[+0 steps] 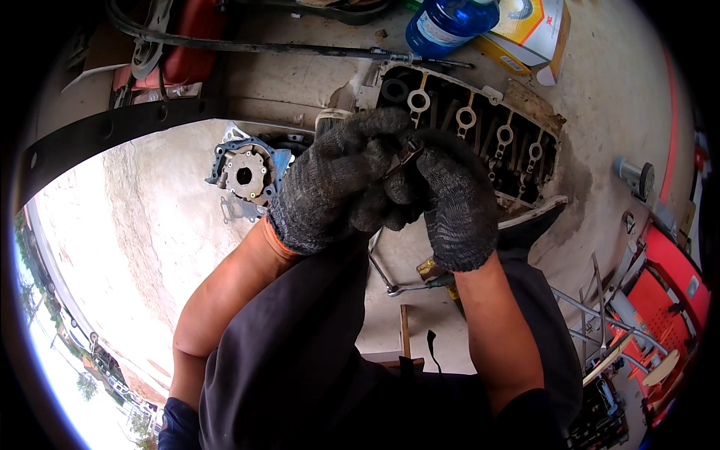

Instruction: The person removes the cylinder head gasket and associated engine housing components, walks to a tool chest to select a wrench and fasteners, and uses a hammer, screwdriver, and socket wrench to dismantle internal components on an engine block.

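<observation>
My left hand [319, 184] and my right hand [459, 206], both in dark grey knit gloves, meet in front of me above my knees. Their fingers are closed around a small dark metal part [407, 154], of which only a short shiny length shows; I cannot tell its kind. Behind my right hand, an engine block [544, 127] lies on the floor, its row of round openings facing up. To the left of my left hand sits an oil pump housing [244, 174], blue-edged with a dark hole in its centre.
A ratchet wrench [401, 290] lies on the floor between my legs. Farther back stand a blue liquid bottle [448, 26] and a yellow-and-white box [529, 34]. A long dark cable [285, 49] crosses the far left. Red plastic chairs [660, 300] stand at the right.
</observation>
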The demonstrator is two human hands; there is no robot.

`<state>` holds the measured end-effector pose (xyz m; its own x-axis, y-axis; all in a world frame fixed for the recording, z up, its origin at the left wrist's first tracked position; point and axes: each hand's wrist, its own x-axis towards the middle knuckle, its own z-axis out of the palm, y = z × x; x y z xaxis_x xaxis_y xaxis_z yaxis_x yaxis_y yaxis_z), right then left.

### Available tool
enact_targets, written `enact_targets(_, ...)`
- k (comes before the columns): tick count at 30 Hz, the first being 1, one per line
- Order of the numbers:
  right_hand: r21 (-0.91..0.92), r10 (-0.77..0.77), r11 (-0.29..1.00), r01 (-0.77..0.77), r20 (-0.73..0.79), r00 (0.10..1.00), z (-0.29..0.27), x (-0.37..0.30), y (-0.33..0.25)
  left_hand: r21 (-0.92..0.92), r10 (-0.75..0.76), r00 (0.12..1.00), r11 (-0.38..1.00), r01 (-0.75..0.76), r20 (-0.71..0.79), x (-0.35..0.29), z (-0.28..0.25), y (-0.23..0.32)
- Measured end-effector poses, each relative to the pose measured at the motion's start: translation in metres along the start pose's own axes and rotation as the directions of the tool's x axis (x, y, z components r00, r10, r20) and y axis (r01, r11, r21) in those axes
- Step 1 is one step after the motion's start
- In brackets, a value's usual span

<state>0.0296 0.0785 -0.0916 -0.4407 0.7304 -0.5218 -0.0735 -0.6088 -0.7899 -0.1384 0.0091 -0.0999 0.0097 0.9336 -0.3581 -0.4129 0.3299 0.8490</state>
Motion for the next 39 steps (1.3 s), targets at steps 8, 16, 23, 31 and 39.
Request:
enact_targets(8, -0.127, 0.147, 0.980, -0.152, -0.050, 0.988, -0.002, -0.005, -0.010, 0.583, 0.252, 0.967, 0.789, -0.193, -0.021, 0.005, 0.013, -0.005)
enact_targets(16, -0.342, -0.105, 0.939, 0.040, -0.173, 0.979, 0.009, -0.008, 0.009, 0.851, 0.422, 0.900, 0.426, -0.307, 0.114, 0.010, 0.010, -0.011)
enact_targets(23, -0.036, -0.002, 0.999, 0.000, -0.051, 0.999, 0.010, -0.017, -0.002, 0.780, 0.340, 0.931, 0.544, -0.310, 0.133, 0.007, 0.009, 0.004)
enact_targets(31, -0.295, -0.208, 0.933, 0.209, 0.033, 0.978, 0.003, -0.014, -0.005, 0.626, 0.279, 0.959, 0.758, -0.184, -0.056, 0.004, 0.022, 0.009)
enact_targets(39, -0.289, -0.092, 0.955, 0.066, -0.079, 0.993, 0.010, -0.015, -0.007, 0.882, 0.482, 0.874, 0.386, -0.270, 0.058, 0.008, 0.021, -0.002)
